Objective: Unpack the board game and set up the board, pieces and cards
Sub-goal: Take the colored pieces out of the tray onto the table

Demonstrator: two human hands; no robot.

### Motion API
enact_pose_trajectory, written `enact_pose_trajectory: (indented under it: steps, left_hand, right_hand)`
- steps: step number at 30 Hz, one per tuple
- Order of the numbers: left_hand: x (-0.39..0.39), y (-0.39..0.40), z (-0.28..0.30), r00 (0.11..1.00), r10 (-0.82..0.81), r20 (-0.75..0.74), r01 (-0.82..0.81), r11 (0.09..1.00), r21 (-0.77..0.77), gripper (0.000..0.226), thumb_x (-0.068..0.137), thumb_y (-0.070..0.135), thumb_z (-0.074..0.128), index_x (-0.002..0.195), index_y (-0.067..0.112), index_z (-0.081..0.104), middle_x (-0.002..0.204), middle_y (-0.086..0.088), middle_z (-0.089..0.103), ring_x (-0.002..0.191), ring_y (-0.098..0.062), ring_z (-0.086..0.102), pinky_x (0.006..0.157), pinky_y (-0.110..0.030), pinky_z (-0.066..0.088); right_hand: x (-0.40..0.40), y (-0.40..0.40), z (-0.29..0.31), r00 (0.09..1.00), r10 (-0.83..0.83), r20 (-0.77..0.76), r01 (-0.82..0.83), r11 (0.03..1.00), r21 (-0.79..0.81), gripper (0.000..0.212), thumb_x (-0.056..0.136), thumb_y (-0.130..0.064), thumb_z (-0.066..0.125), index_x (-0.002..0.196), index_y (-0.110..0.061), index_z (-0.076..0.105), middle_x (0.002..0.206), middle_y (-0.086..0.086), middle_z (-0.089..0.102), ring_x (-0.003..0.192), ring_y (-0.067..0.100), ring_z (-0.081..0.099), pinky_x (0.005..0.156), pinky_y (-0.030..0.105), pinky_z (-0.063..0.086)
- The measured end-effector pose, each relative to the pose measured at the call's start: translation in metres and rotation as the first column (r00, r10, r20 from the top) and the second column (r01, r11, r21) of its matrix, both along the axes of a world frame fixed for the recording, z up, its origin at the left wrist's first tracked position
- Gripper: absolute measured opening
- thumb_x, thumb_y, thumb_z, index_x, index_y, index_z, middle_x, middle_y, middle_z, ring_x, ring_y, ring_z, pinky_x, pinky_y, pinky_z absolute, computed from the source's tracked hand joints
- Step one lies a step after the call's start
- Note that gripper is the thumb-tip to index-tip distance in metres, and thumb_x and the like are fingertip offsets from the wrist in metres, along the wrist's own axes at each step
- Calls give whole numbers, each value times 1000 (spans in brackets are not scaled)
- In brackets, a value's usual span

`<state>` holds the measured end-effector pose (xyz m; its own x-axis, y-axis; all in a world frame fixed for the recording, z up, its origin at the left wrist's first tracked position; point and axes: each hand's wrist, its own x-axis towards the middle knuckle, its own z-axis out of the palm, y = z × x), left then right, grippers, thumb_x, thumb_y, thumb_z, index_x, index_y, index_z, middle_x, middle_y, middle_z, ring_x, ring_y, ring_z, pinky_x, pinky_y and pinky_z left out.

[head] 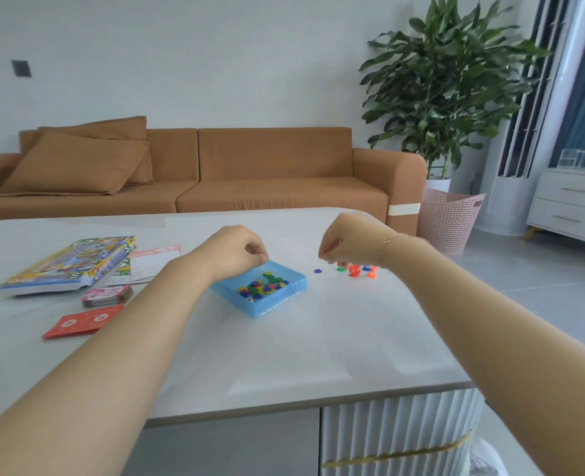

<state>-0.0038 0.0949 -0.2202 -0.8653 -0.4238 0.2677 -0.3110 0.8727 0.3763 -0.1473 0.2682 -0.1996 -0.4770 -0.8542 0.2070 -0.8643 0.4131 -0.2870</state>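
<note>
Where lettering shows, only large "S" marks legible on game box (pixel 71 266), far left of glossy white tabletop (pixel 284 355). Left hand (pixel 239 250) curled at rim of blue plastic tray (pixel 277 304) of small coloured pieces (pixel 261 286); grasp unclear. Right hand (pixel 344 243) curled above orange standing figures (pixel 361 271); hold indiscernible. Red card stacks (pixel 84 319) near left edge.

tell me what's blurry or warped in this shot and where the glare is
Head view: the right hand is motion-blurred, so what it pinches cannot be told; the left hand over the blue tray is sharper. The wide lens bows the table edge and stretches both forearms. Soft daylight from the right puts a pale sheen on the tabletop; shadows are faint.
</note>
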Motion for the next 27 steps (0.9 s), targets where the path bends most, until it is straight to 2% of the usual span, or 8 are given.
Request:
enact_pose_trajectory:
  steps: [3,5,8,10,14,17,21,27]
  left_hand:
    - [4,-6,-2,999,12,33,-12,1000,-4,10,87,16,63,92,17,73,88,9,65,91,-11,61,86,-27,49]
    - [7,-8,-1,997,2,73,-3,1000,12,10,86,16,66,93,17,73,87,9,65,91,-11,61,86,-26,49]
    - [13,-6,7,988,-58,142,43,994,102,13,84,31,71,87,19,75,80,12,67,78,-4,59,72,-22,46]
    - [18,-2,15,975,-89,202,62,988,139,20,80,42,72,84,22,76,83,13,69,79,0,57,73,-21,43]
    - [25,3,28,940,-40,338,17,997,73,19,73,38,79,83,22,77,91,7,71,93,-10,59,84,-29,46]
    - [23,10,24,895,32,445,-24,999,-22,28,71,44,78,84,19,76,90,1,68,83,-13,54,68,-26,41]
    - [16,15,15,902,86,422,-58,995,-79,27,72,43,78,81,19,72,85,2,61,78,-14,52,60,-22,39]
    - [15,9,17,934,20,357,-30,999,22,19,74,31,79,81,14,74,76,1,69,65,-8,57,57,-17,43]
  right_hand:
    - [-9,-24,-26,994,-72,-85,81,991,105,21,86,-9,56,101,-9,71,91,5,66,83,27,63,76,33,55]
    - [-13,-32,-34,988,-96,-125,113,984,140,23,87,-19,61,107,-8,69,105,9,66,98,30,61,83,33,52]
    - [-14,-39,-37,981,-112,-156,138,977,164,21,87,-21,62,98,-5,71,99,13,68,83,29,59,70,27,47]
    - [-12,-41,-35,978,-117,-174,145,976,160,17,86,-18,62,94,-6,71,93,13,66,78,29,57,67,26,44]
    - [-4,-42,-34,962,-108,-250,154,973,173,9,86,-14,59,84,-8,65,72,6,51,71,28,50,63,25,38]
    - [0,-44,-35,955,-110,-277,157,976,154,8,83,-10,56,76,-12,59,63,2,42,67,27,49,60,24,38]
    - [3,-46,-36,952,-121,-282,160,980,120,8,81,-9,56,75,-10,61,66,3,46,66,27,50,51,21,34]
    - [0,-45,-28,989,-85,-123,88,996,21,9,82,-18,68,81,-10,70,79,6,65,70,22,58,61,25,42]
